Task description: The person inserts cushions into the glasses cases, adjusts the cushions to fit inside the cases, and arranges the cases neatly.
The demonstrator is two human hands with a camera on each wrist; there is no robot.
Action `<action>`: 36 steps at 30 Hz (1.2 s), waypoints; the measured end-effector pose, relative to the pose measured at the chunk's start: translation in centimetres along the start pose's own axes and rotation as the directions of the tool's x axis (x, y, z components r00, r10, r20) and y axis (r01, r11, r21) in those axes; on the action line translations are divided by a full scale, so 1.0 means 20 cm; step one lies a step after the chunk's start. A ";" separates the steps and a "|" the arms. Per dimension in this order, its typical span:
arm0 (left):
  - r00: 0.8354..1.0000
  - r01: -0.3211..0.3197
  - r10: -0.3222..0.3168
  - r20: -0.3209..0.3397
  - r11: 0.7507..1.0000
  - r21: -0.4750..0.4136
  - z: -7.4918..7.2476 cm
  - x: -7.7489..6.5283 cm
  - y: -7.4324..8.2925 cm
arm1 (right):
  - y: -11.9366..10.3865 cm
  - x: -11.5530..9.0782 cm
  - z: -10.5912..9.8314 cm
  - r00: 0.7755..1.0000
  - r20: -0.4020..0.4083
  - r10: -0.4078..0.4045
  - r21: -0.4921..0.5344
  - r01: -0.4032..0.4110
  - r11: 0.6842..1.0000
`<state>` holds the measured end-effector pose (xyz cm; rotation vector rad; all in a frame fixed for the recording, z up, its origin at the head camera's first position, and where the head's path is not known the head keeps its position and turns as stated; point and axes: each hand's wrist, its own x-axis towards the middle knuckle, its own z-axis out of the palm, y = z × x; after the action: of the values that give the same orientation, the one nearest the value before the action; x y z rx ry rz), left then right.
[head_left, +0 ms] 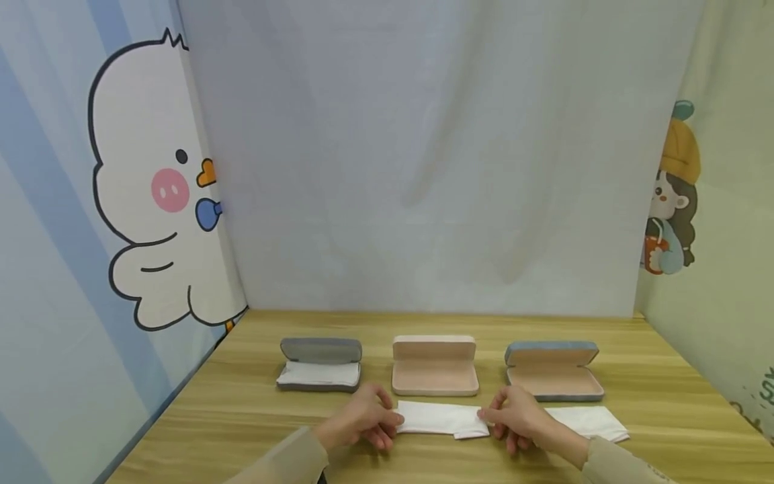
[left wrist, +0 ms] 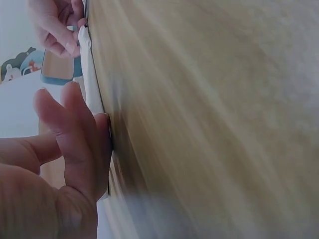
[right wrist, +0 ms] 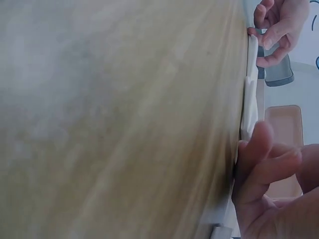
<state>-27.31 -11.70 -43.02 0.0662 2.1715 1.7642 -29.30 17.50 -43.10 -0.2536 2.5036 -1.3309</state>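
Observation:
A folded white cloth [head_left: 440, 419] lies flat on the wooden table, just in front of the middle glasses case [head_left: 435, 388], which stands open with a pale pink lining. My left hand [head_left: 366, 418] pinches the cloth's left end between thumb and fingers. At the other end my right hand [head_left: 516, 418] pinches the right edge, where a lower layer sticks out a little at the front corner. In the left wrist view the cloth [left wrist: 91, 82] shows edge-on as a thin strip along the tabletop, stretching between both hands. My fingertips hide its two ends.
On the left, a grey glasses case [head_left: 320, 386] stands open with a folded white cloth [head_left: 319, 372] in it. A blue glasses case [head_left: 555, 396] stands open on the right. Another white cloth [head_left: 589, 422] lies before it, partly behind my right wrist. A curtain [head_left: 423, 168] hangs behind the table.

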 end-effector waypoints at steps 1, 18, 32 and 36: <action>1.000 -0.004 0.004 -0.006 1.000 0.004 0.01 0.00 0.00 | 0.00 0.00 0.00 1.000 0.005 0.000 0.004 0.000 1.000; 0.993 -0.061 0.073 -0.095 0.990 0.127 0.09 0.02 0.00 | -0.01 0.02 0.04 0.998 -0.048 -0.039 -0.055 0.036 0.998; 0.992 -0.082 0.091 -0.083 0.991 0.108 0.01 0.03 0.02 | -0.05 0.06 0.01 0.998 -0.042 -0.043 -0.056 0.041 0.998; 0.982 -0.062 0.075 -0.175 0.995 0.082 -0.13 0.02 0.06 | -0.12 0.11 0.02 0.996 -0.035 -0.087 0.033 0.089 0.996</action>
<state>-28.57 -13.79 -41.49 0.0018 2.3893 1.7860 -31.21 15.25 -41.64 -0.3404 2.5215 -1.4219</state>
